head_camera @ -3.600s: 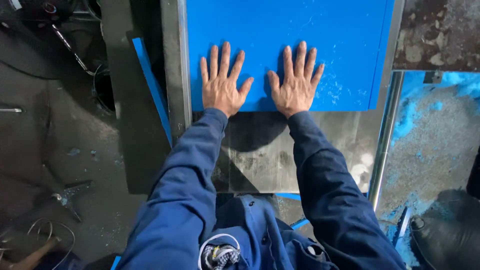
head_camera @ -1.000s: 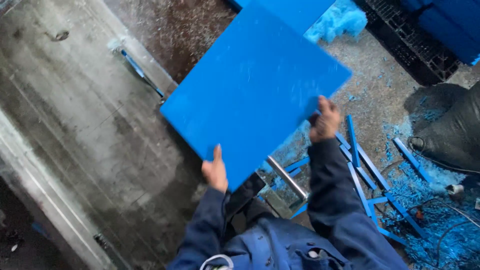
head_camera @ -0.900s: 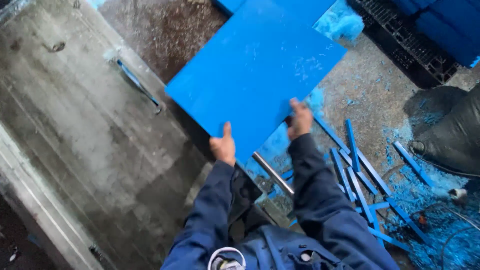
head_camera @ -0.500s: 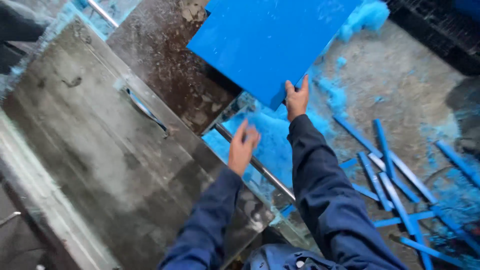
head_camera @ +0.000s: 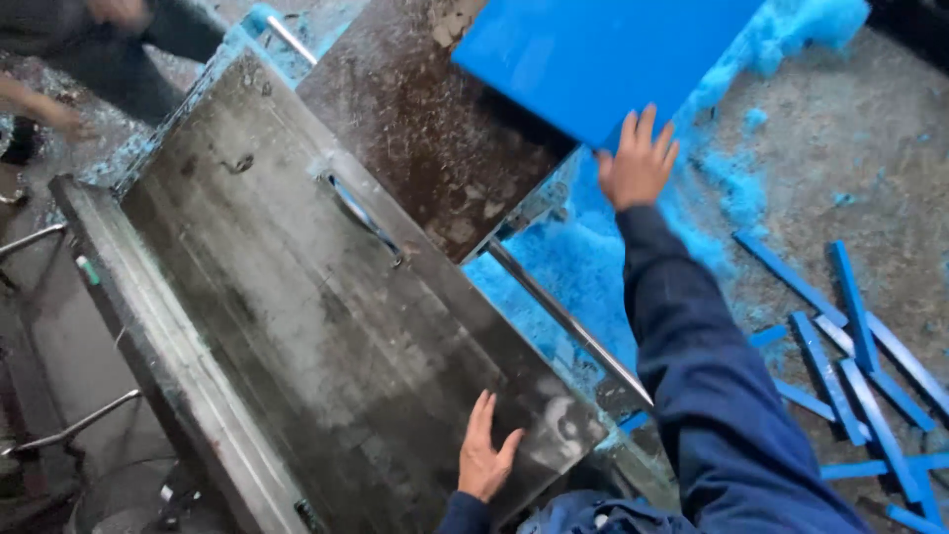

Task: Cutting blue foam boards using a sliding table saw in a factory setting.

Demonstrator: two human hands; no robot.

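Our right hand [head_camera: 636, 163], fingers spread, touches the flat blue plastic sheet [head_camera: 593, 54]; our left hand [head_camera: 484, 457] rests open-fingered on the grey metal counter [head_camera: 297, 326]

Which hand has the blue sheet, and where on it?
Right hand touches the blue sheet at its near corner, fingers spread; a grip cannot be told. Left hand lies flat on the metal table.

The flat blue plastic sheet [head_camera: 593, 54] looked smooth and matt; the grey metal table [head_camera: 326, 336] was dull, scuffed and stained.
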